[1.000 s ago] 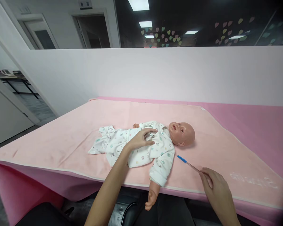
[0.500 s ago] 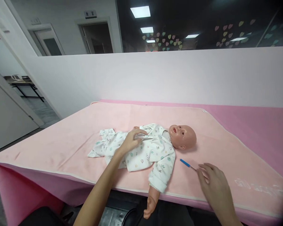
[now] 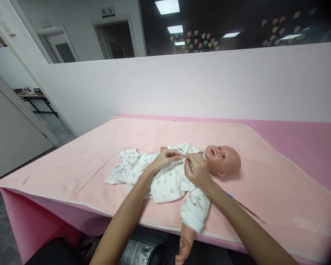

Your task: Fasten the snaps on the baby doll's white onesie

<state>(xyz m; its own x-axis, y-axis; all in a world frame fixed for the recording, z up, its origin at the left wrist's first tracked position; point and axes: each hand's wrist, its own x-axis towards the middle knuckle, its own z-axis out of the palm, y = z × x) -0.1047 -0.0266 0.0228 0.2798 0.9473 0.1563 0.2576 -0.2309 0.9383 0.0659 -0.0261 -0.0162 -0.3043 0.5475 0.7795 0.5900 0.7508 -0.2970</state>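
A baby doll (image 3: 226, 161) lies on its back with its head to the right. It wears a white patterned shirt (image 3: 167, 188) and matching pants (image 3: 131, 170). My left hand (image 3: 165, 159) lies over the doll's chest, its fingertips pinching the front of the shirt. Close beside it, my right hand (image 3: 199, 170) has thumb and fingers closed on the shirt front just below the neck. The fingertips of both hands nearly meet, and the bit of cloth between them is mostly hidden. A thin stick with a blue end (image 3: 248, 209) lies on the blanket, partly behind my right forearm.
A light pink blanket (image 3: 79, 154) covers the table, over a darker pink cloth (image 3: 298, 143). A white wall (image 3: 182, 88) with a dark window stands behind. One doll arm (image 3: 186, 241) hangs over the front edge.
My right hand has let go of the thin blue-ended stick and moved left to the shirt front. The left hand stays on the doll's chest. The view has shifted slightly.
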